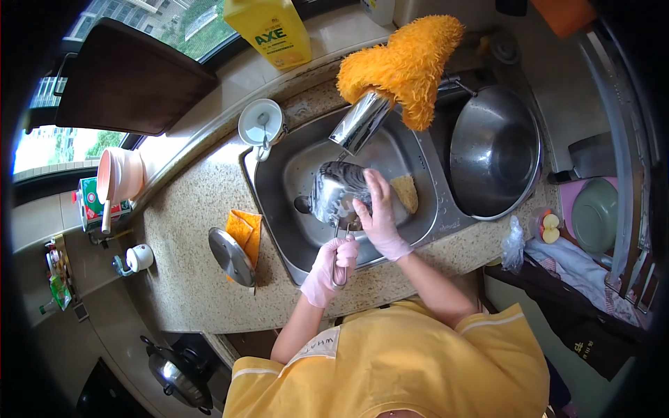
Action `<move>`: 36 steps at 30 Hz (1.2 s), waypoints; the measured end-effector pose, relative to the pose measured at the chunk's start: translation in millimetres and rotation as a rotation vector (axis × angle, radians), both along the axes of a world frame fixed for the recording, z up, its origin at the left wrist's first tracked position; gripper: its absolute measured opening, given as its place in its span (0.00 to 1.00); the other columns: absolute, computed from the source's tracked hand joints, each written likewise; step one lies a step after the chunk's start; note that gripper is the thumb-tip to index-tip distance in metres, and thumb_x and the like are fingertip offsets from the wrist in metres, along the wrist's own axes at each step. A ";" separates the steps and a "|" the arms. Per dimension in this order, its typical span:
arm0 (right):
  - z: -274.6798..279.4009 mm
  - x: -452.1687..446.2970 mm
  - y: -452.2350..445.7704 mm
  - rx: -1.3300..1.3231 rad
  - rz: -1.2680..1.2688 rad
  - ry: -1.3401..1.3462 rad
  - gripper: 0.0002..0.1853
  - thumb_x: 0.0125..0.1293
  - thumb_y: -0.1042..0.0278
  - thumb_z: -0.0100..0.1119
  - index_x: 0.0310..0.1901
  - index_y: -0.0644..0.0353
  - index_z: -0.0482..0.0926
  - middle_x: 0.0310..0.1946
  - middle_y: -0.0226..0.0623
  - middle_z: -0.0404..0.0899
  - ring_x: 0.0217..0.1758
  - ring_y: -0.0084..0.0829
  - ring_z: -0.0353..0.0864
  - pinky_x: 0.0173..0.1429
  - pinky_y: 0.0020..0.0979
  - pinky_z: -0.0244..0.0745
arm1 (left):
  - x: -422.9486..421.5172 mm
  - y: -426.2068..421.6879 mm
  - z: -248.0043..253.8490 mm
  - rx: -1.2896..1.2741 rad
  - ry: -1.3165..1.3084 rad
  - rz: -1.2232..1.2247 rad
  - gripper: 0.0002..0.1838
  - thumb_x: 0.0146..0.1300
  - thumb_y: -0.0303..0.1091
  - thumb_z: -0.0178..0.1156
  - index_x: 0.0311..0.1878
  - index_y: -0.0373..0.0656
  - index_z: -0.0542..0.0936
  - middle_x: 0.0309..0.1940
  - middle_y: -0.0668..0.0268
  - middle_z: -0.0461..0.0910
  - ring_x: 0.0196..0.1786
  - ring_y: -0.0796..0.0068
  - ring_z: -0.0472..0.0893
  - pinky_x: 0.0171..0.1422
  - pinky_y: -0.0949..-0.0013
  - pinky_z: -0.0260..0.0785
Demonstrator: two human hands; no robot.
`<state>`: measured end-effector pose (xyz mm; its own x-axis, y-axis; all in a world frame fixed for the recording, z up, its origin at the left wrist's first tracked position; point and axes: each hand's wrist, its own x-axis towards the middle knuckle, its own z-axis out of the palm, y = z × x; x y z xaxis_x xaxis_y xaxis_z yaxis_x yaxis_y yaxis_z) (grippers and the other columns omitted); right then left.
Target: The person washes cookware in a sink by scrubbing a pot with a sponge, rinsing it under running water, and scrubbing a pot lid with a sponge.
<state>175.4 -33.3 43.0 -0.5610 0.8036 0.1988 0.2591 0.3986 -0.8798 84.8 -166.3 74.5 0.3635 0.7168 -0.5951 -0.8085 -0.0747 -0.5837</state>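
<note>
My gloved left hand (333, 268) is closed around the wire-like metal handle of a small steel saucepan (338, 189). The pan is tilted over the sink (279, 188), with its shiny side showing and whitish suds or reflections on it. My gloved right hand (385, 224) lies against the right side of the pan, fingers stretched out. To the right of that hand, a tan sponge (405, 194) rests in the basin. The metal faucet (361, 122) points down just above the pan. What is inside the pan is hidden.
An orange fuzzy cloth (404, 66) drapes the faucet. A white cup (261, 124) with a spoon stands at the sink's back-left corner. A pot lid (232, 256) leans on an orange cloth (245, 230) on the left counter. A large steel bowl (495, 153) fills the right basin.
</note>
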 end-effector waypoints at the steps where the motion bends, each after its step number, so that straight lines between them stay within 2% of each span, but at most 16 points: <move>1: -15.5 0.5 -10.2 -0.069 -0.092 0.012 0.30 0.67 0.60 0.52 0.67 0.61 0.57 0.64 0.51 0.59 0.69 0.50 0.57 0.70 0.43 0.54 | 3.9 2.8 -1.0 0.019 -0.056 0.086 0.06 0.62 0.20 0.42 0.39 0.39 0.68 0.21 0.74 0.59 0.18 0.85 0.58 0.18 0.80 0.55; 4: -50.5 -2.9 -6.3 -0.303 -0.301 -0.059 0.31 0.72 0.54 0.45 0.68 0.65 0.54 0.65 0.55 0.57 0.69 0.52 0.57 0.72 0.43 0.51 | 17.2 6.0 -5.8 0.151 -0.009 0.169 0.08 0.61 0.19 0.41 0.40 0.40 0.68 0.22 0.74 0.59 0.19 0.85 0.59 0.19 0.80 0.56; 6: -63.3 0.0 24.3 -0.788 -0.314 -0.048 0.27 0.72 0.53 0.44 0.64 0.66 0.63 0.59 0.49 0.69 0.65 0.42 0.65 0.71 0.39 0.53 | 22.3 5.6 5.5 0.148 0.012 0.184 0.09 0.60 0.18 0.41 0.40 0.41 0.67 0.22 0.73 0.59 0.18 0.85 0.58 0.18 0.79 0.56; 7: -57.4 -3.7 22.9 -1.081 -0.393 0.143 0.26 0.70 0.48 0.47 0.57 0.64 0.70 0.50 0.43 0.76 0.55 0.39 0.73 0.63 0.38 0.65 | 22.4 5.5 10.4 0.161 0.029 0.186 0.09 0.60 0.18 0.41 0.40 0.41 0.67 0.22 0.74 0.59 0.18 0.85 0.57 0.18 0.79 0.56; 10: -16.1 -8.3 -3.4 -1.573 -0.619 0.477 0.25 0.67 0.45 0.51 0.51 0.60 0.73 0.44 0.39 0.77 0.45 0.34 0.76 0.52 0.37 0.73 | 14.3 15.4 9.7 0.182 0.031 0.214 0.09 0.60 0.19 0.41 0.40 0.41 0.67 0.21 0.74 0.58 0.17 0.87 0.57 0.17 0.80 0.55; 11: -55.5 2.3 -19.6 -1.842 -0.352 0.642 0.22 0.65 0.46 0.56 0.49 0.56 0.74 0.38 0.34 0.78 0.40 0.30 0.77 0.45 0.36 0.75 | 13.4 17.3 8.6 0.177 0.017 0.228 0.08 0.60 0.19 0.41 0.40 0.42 0.67 0.21 0.75 0.58 0.17 0.87 0.56 0.17 0.81 0.55; 12: -45.3 -5.3 -25.1 -1.775 -0.458 0.522 0.27 0.63 0.50 0.60 0.56 0.61 0.70 0.45 0.35 0.77 0.47 0.34 0.76 0.47 0.41 0.74 | 11.5 20.5 7.5 0.152 0.042 0.222 0.08 0.61 0.19 0.41 0.40 0.42 0.67 0.21 0.76 0.58 0.17 0.88 0.56 0.16 0.82 0.54; 14: -29.9 -10.1 -1.3 -1.524 -0.283 0.552 0.28 0.64 0.50 0.59 0.56 0.63 0.70 0.47 0.38 0.76 0.50 0.33 0.74 0.50 0.38 0.73 | 11.9 17.6 -3.5 0.227 -0.048 0.247 0.08 0.62 0.19 0.40 0.38 0.43 0.67 0.20 0.77 0.58 0.17 0.90 0.56 0.16 0.83 0.53; 18: -51.8 -9.2 57.0 -1.739 -0.190 0.467 0.31 0.67 0.44 0.50 0.57 0.67 0.70 0.53 0.39 0.76 0.58 0.32 0.73 0.61 0.32 0.67 | 38.5 0.1 2.7 0.287 -0.295 0.288 0.07 0.61 0.21 0.43 0.37 0.44 0.68 0.20 0.78 0.59 0.16 0.90 0.56 0.16 0.83 0.54; 20: -23.8 -0.9 40.3 -1.764 -0.174 0.570 0.27 0.65 0.47 0.54 0.55 0.63 0.72 0.51 0.39 0.78 0.53 0.34 0.78 0.60 0.37 0.70 | 41.7 -7.3 -3.6 0.319 -0.292 0.291 0.06 0.60 0.20 0.43 0.35 0.44 0.67 0.19 0.77 0.58 0.16 0.90 0.56 0.16 0.83 0.53; 23: -5.6 -7.9 -25.1 -1.369 -0.341 0.309 0.23 0.57 0.51 0.68 0.45 0.61 0.79 0.40 0.29 0.80 0.42 0.23 0.76 0.48 0.27 0.71 | 30.2 -1.2 0.1 0.310 -0.390 0.339 0.06 0.60 0.21 0.42 0.33 0.44 0.66 0.19 0.77 0.58 0.15 0.90 0.55 0.15 0.83 0.53; 28: -22.7 -9.1 41.2 -1.877 -0.243 0.481 0.15 0.65 0.54 0.59 0.42 0.58 0.77 0.36 0.33 0.81 0.39 0.29 0.81 0.50 0.33 0.77 | 32.4 -3.5 2.8 0.299 -0.279 0.284 0.07 0.60 0.21 0.42 0.28 0.44 0.62 0.18 0.75 0.56 0.15 0.90 0.55 0.15 0.83 0.53; 30: -21.7 -12.2 32.0 -1.770 -0.223 0.657 0.17 0.64 0.53 0.60 0.44 0.59 0.77 0.37 0.32 0.81 0.37 0.28 0.80 0.49 0.31 0.76 | 33.8 -4.0 2.9 0.327 -0.270 0.276 0.07 0.60 0.22 0.42 0.28 0.44 0.62 0.18 0.75 0.56 0.15 0.90 0.55 0.15 0.82 0.53; 32: -8.2 -8.4 -3.8 -1.424 -0.244 0.281 0.20 0.61 0.54 0.65 0.46 0.61 0.76 0.39 0.31 0.80 0.38 0.26 0.79 0.48 0.28 0.74 | 31.9 0.2 3.7 0.341 -0.265 0.321 0.07 0.60 0.22 0.42 0.28 0.44 0.63 0.18 0.74 0.57 0.15 0.89 0.56 0.15 0.82 0.54; 33: -13.0 -13.7 -34.1 -1.347 -0.257 0.352 0.23 0.57 0.56 0.69 0.48 0.62 0.76 0.39 0.31 0.80 0.39 0.23 0.77 0.47 0.26 0.72 | 31.3 5.1 8.6 0.338 -0.275 0.350 0.06 0.60 0.22 0.42 0.28 0.44 0.63 0.18 0.75 0.57 0.15 0.89 0.57 0.15 0.81 0.54; 36: -3.8 -12.2 -11.4 -1.452 -0.379 0.318 0.18 0.58 0.61 0.68 0.46 0.61 0.77 0.40 0.32 0.80 0.41 0.24 0.78 0.48 0.25 0.74 | 26.7 1.7 7.8 0.252 -0.282 0.299 0.04 0.60 0.23 0.43 0.30 0.42 0.64 0.18 0.75 0.58 0.15 0.88 0.58 0.15 0.81 0.55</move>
<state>163.2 -44.8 39.2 -0.3724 0.4859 -0.7907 -0.1243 -0.8704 -0.4764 111.5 -164.7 82.3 0.2416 0.9237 -0.2974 -0.5803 -0.1081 -0.8072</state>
